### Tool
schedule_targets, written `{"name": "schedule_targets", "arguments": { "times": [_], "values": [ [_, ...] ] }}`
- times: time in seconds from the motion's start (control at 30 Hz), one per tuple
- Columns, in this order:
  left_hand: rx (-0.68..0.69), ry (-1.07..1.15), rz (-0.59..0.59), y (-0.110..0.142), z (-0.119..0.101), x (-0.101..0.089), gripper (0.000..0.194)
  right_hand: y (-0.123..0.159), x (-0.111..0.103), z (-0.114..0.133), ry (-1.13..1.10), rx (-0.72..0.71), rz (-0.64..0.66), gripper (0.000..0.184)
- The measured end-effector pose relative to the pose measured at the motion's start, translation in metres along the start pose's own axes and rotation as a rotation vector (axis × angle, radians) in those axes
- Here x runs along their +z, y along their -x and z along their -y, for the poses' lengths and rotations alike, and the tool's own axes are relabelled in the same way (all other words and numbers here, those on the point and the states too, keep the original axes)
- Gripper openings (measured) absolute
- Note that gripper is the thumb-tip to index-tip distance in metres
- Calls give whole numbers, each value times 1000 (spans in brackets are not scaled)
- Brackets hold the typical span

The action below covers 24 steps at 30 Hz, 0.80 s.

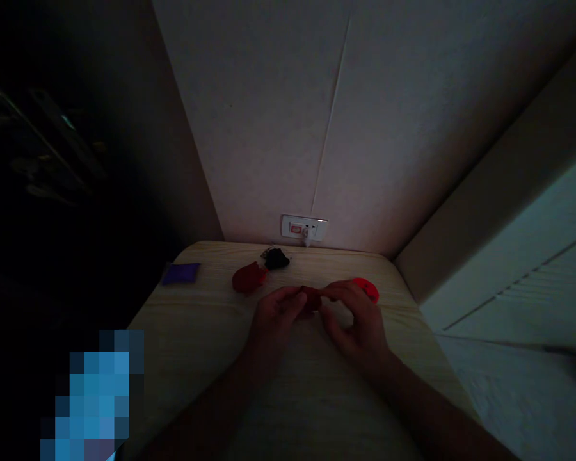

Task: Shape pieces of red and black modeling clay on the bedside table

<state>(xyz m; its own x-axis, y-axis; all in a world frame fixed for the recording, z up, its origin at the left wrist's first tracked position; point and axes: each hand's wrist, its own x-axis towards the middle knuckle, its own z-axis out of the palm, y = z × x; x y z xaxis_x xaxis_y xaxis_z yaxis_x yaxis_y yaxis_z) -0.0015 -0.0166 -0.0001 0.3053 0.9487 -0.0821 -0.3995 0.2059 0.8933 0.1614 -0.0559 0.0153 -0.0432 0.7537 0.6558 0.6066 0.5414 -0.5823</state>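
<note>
– Dim light falls on the wood-grain tabletop (196,365). What could go wrong?

– Dropping the dark red piece (310,299), I'd judge, if the pinch slackens. It's between both hands: the left hand (274,318) pinches it with thumb and fingers; the right hand (360,323) curls at its other side, though whether it grips I can't tell.

– Anything to knock?

– Perhaps the bright red disc (368,289), just beyond the right knuckles.

– Edges?

– Far left of the left hand, a purple packet (180,273) lies at the table's edge. Drawing back between the wrists looks roomier.
</note>
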Motion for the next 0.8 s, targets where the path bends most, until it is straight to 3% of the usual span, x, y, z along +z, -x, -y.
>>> {"name": "schedule_targets", "arguments": {
  "times": [0.1,0.17,0.27,0.4,0.53,0.7,0.8],
  "values": [
    [21,2,28,-2,2,-1,26,2,5,-8,-141,221,-40,35],
    [28,-2,27,-2,3,-2,27,3,8,-12,-301,366,34,40],
    [40,-45,-14,-1,4,-3,29,3,12,-14,-441,503,125,28],
    [92,-214,-20,0,-2,-5,33,0,11,-13,-566,543,144,23],
    [135,-320,19,0,-9,-5,19,-1,8,-14,-654,541,207,20],
    [116,-157,-46,-1,-6,-3,19,0,12,-16,-763,575,159,31],
    [87,-35,-68,-1,-1,-3,23,2,15,-16,-757,593,125,28]
  ]
}}
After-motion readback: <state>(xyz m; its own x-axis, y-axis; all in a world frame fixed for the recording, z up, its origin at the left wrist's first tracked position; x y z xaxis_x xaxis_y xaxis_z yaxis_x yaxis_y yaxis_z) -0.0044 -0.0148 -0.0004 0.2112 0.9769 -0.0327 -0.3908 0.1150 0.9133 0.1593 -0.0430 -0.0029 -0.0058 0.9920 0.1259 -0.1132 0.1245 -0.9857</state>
